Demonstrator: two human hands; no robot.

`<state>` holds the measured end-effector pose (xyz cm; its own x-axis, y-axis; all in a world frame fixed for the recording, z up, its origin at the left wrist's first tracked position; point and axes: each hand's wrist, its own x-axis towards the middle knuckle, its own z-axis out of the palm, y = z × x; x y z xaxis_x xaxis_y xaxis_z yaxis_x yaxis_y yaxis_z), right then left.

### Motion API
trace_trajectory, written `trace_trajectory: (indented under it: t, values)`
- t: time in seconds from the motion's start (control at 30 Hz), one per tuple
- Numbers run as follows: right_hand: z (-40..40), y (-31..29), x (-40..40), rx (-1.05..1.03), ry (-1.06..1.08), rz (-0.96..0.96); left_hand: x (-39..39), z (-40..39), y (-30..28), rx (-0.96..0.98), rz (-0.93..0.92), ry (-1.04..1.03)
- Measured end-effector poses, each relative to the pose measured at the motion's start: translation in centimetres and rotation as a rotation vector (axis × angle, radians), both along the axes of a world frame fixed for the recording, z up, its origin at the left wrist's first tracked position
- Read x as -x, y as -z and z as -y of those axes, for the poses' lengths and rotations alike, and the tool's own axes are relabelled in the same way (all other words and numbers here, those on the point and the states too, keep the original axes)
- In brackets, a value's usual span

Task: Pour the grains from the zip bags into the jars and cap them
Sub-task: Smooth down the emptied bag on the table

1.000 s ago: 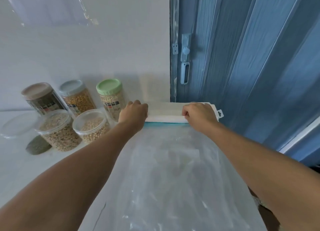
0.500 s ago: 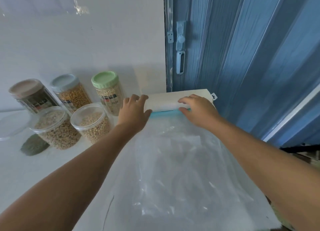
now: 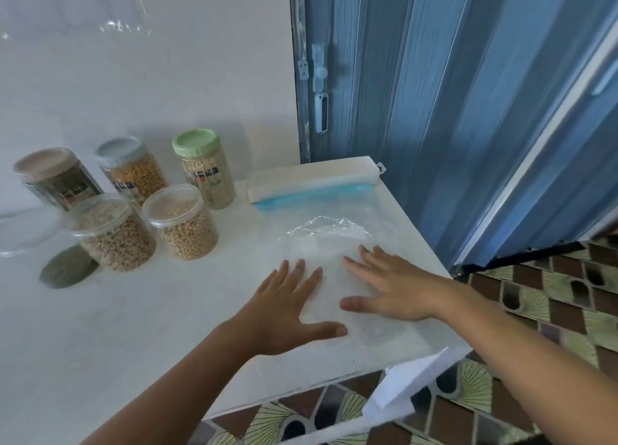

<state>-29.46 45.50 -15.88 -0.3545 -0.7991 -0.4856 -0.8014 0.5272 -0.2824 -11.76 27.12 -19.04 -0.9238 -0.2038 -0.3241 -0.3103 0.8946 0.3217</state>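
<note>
Both hands have come back from the white box [image 3: 312, 180] at the far edge, where they gripped it a moment ago, and now lie flat and spread on the empty clear zip bag [image 3: 334, 244], holding nothing. The left hand [image 3: 287, 306] presses the bag's near-left part; the right hand [image 3: 389, 285] lies just beside it at 3 o'clock, fingers splayed. The bag's blue zip strip [image 3: 314, 195] sits at 12 o'clock from the hands, tucked against the box, seemingly under its lip, though that is hard to judge. At 10 o'clock stand five jars: a brown-lidded jar [image 3: 57, 177], a grey-lidded jar [image 3: 132, 168] and a green-lidded jar [image 3: 205, 167] behind, and two clear-capped jars [image 3: 150, 230] of pale grains in front, touching each other. A small dark pile [image 3: 68, 270] lies left of them on the white table [image 3: 117, 327]. Nothing lies between hands and jars. A blue folding door [image 3: 434, 110] stands at 1 o'clock.
</note>
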Motion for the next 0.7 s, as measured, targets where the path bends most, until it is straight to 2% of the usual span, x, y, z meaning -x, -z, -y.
trace_trajectory:
  t: [0.17, 0.37, 0.43, 0.5, 0.6, 0.7]
  values:
    - [-1.0, 4.4, 0.1, 0.078, -0.057, -0.127, -0.2, -0.7, 1.7, 0.111, 0.01, 0.016]
    - [-1.2, 4.8, 0.1, 0.111, -0.064, -0.139, 0.0, -0.9, 1.7, 0.135, -0.01, -0.005]
    - [-1.2, 4.7, 0.1, 0.108, -0.072, -0.127, -0.4, -1.4, 1.6, 0.137, -0.114, -0.039]
    - [-1.2, 4.6, 0.2, 0.103, -0.077, -0.119, -0.9, -2.2, 1.5, 0.197, -0.328, -0.041]
    - [-1.0, 4.8, 0.5, 0.103, -0.079, -0.103, -1.7, -3.4, 1.6, 0.24, -0.635, 0.063]
    - [-0.9, 5.0, 0.7, 0.108, -0.076, -0.09, -2.3, -4.1, 1.8, 0.161, -0.656, 0.092]
